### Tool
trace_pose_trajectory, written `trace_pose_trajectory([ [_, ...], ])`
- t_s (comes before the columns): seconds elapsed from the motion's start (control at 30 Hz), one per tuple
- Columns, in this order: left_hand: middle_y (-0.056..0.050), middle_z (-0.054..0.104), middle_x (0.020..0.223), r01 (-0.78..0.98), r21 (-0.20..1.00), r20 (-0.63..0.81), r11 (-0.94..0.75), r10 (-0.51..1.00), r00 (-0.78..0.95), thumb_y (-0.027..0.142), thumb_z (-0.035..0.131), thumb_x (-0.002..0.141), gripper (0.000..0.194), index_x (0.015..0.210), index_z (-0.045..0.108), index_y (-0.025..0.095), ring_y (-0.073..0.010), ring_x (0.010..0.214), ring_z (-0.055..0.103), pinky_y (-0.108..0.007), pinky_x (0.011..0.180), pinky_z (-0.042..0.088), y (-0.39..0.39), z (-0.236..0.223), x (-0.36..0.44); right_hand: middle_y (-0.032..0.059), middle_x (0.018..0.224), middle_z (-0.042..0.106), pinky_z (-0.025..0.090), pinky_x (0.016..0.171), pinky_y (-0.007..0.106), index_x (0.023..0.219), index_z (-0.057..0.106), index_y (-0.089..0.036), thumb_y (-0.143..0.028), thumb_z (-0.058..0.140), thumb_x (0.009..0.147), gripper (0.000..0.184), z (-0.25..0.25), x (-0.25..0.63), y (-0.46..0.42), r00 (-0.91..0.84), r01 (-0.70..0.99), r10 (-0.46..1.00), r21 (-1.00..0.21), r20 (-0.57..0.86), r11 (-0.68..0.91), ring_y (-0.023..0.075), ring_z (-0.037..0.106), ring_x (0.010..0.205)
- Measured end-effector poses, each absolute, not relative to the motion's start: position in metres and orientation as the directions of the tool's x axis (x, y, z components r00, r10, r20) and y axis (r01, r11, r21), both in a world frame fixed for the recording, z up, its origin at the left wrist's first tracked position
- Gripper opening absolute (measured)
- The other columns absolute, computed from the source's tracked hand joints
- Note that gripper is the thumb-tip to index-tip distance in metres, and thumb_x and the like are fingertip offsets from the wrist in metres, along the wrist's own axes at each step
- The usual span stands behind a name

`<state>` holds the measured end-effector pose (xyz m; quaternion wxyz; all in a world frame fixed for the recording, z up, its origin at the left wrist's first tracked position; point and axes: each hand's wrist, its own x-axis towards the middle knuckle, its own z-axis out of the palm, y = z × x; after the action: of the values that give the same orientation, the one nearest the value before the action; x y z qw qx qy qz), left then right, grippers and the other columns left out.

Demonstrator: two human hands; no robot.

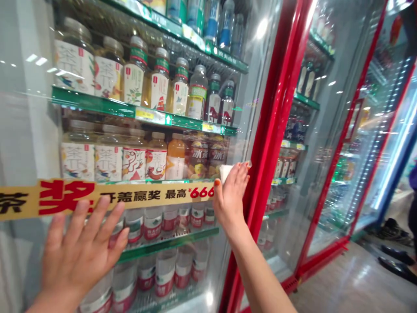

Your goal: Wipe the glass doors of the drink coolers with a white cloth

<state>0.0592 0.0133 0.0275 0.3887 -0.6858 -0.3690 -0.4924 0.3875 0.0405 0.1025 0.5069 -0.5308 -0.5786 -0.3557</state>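
Note:
A glass fridge door (182, 167) with a red frame (270, 104) fills most of the view. My right hand (232, 193) presses a white cloth or tissue (225, 172) flat to the glass near the frame; part of it is hidden under the fingers. At lower left my left hand (83, 248) has its fingers spread, held up at the glass; whether it touches cannot be told. Its fingertips overlap a yellow sticker strip (130, 195) with red and black lettering across the door. Behind the glass stand tea bottles (76, 56) and red-labelled water bottles (166, 265).
More red-framed glass fridges (329, 174) run off to the right, stocked with drinks. The grey floor (345, 278) lies at lower right. Dark shoes (397, 263) and part of a person (413, 195) show at the right edge.

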Motion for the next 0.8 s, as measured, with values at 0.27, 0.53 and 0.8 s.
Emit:
trace_pose_trajectory([
  [0.27,0.004,0.018,0.188,0.917,-0.229,0.957,-0.326,0.097,0.274,0.042,0.062,0.104,0.083,0.178,0.024,0.035,-0.0222,0.177,0.011,-0.043,0.149,0.001,0.001,0.043,0.065,0.0202,0.190,0.010,0.022,0.143,0.055,0.181,0.002,-0.007,-0.081,0.049,0.105,0.116,0.088,0.277,0.031,-0.425,0.865,0.201,0.331,0.883,0.377,0.0334,-0.005,0.178],
  [0.53,-0.001,0.025,0.186,0.923,-0.210,0.964,-0.323,0.090,0.250,0.041,0.069,0.100,0.090,0.178,0.024,0.033,-0.0194,0.177,0.009,-0.045,0.149,0.001,0.008,0.040,0.066,0.0295,0.188,-0.006,0.018,0.139,0.070,0.178,-0.013,-0.005,-0.059,0.042,0.113,0.101,0.107,0.397,0.043,0.009,0.982,0.381,-0.080,0.924,0.169,0.0397,-0.005,0.178],
  [0.8,-0.005,0.029,0.185,0.915,-0.200,0.957,-0.351,0.129,0.259,0.039,0.064,0.103,0.089,0.179,0.018,0.032,-0.0193,0.178,0.003,-0.049,0.147,-0.002,0.007,0.039,0.065,0.0358,0.186,-0.001,0.017,0.140,0.067,0.177,0.002,0.005,-0.068,0.038,0.110,0.105,0.117,0.387,0.033,0.069,0.974,0.493,-0.164,0.868,0.153,0.0432,-0.001,0.177],
])
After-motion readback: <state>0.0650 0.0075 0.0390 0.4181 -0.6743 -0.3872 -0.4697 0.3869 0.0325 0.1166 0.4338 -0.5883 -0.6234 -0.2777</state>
